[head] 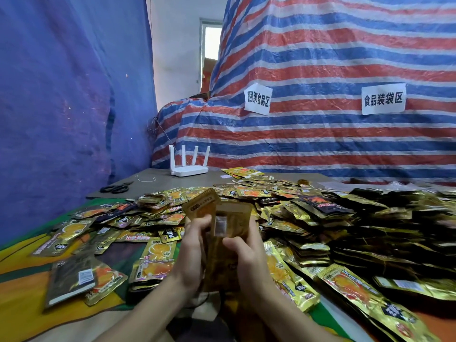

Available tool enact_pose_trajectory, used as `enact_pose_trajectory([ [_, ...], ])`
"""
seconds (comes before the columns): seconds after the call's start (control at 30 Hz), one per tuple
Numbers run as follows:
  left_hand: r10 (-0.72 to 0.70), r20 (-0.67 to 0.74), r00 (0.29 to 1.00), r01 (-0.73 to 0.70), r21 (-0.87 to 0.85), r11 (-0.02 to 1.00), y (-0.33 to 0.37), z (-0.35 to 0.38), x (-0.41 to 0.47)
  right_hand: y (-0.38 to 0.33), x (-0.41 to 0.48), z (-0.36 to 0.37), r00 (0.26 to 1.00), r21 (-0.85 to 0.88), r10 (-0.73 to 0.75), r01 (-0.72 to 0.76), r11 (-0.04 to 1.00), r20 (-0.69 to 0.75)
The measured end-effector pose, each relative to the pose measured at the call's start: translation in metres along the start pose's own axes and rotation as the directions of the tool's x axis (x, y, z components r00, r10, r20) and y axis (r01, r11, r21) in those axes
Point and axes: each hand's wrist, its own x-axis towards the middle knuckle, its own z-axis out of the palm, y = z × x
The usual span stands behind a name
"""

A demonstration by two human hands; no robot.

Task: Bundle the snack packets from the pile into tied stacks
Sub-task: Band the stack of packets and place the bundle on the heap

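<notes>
The left hand (193, 253) and right hand (249, 255) both grip a stack (230, 218) of packets, held upright between them (one packet tilts away at its top). It sits just above the pile (308, 213) spread across the table (153, 180). Scissors (117, 188) and a router (189, 169) lie beyond.

Makeshift food-packing workroom. Paper sign (258, 99) and a 2nd sign (383, 98), both printed with Chinese zone labels, stuck on a red-white-blue striped tarp (320, 58). Blue tarp (61, 95) hangs left. Table (153, 183) heaped with foil snack packets (271, 193); scissors (117, 188) and 4-antenna router (189, 169) at its far end.
</notes>
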Motion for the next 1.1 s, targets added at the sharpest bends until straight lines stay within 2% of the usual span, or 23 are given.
enact_pose_trajectory([
  [0.03, 0.014, 0.060, 0.998, -0.016, 0.038, 0.999, 0.001, -0.002, -0.002, 0.000, -0.001, 0.001, 1.000, -0.039, -0.004, 0.004, 0.999, -0.008],
  [0.1, 0.050, 0.083, 0.995, -0.062, 0.154, 0.986, 0.003, -0.002, -0.003, -0.002, -0.001, -0.001, 0.999, -0.125, -0.012, 0.008, 0.992, -0.031],
  [0.23, 0.173, 0.113, 0.978, -0.206, 0.438, 0.875, 0.002, -0.002, -0.002, -0.005, 0.000, -0.010, 0.996, -0.369, -0.037, 0.005, 0.929, -0.080],
  [0.3, 0.189, 0.091, 0.978, -0.210, 0.439, 0.874, 0.000, -0.002, -0.001, -0.005, 0.001, -0.014, 0.995, -0.500, -0.050, -0.002, 0.866, -0.090],
  [0.37, 0.203, 0.079, 0.976, -0.218, 0.401, 0.890, -0.002, -0.001, 0.000, -0.006, 0.002, -0.017, 0.992, -0.538, -0.076, 0.010, 0.843, -0.100],
  [0.47, 0.239, 0.071, 0.968, -0.250, 0.319, 0.914, -0.005, -0.003, -0.001, -0.009, 0.001, -0.016, 0.988, -0.456, -0.116, 0.059, 0.888, -0.098],
  [0.6, 0.262, 0.119, 0.958, -0.288, 0.342, 0.894, -0.010, -0.007, -0.003, -0.010, -0.001, -0.008, 0.993, -0.159, -0.035, 0.018, 0.987, -0.108],
  [0.7, 0.270, 0.110, 0.956, -0.292, 0.409, 0.865, -0.006, -0.008, -0.001, -0.011, -0.002, -0.003, 0.989, -0.008, 0.084, -0.086, 0.996, -0.121],
  [0.77, 0.272, 0.170, 0.947, -0.320, 0.459, 0.829, 0.001, -0.011, 0.001, -0.012, -0.002, -0.001, 0.974, 0.057, 0.197, -0.192, 0.980, -0.111],
  [0.83, 0.245, 0.211, 0.946, -0.317, 0.454, 0.833, 0.006, -0.015, 0.003, -0.014, -0.001, 0.002, 0.949, 0.128, 0.300, -0.287, 0.950, -0.099],
  [0.9, 0.232, 0.196, 0.953, -0.296, 0.417, 0.859, 0.010, -0.016, 0.002, -0.014, 0.001, 0.006, 0.927, 0.159, 0.356, -0.337, 0.928, -0.113],
  [1.0, 0.336, 0.145, 0.931, -0.364, 0.458, 0.811, 0.010, -0.012, 0.000, -0.016, 0.004, 0.011, 0.913, 0.208, 0.382, -0.350, 0.913, -0.141],
  [1.1, 0.504, 0.112, 0.856, -0.486, 0.502, 0.715, 0.007, 0.003, -0.011, -0.020, 0.009, 0.010, 0.915, 0.277, 0.363, -0.308, 0.910, -0.176],
])
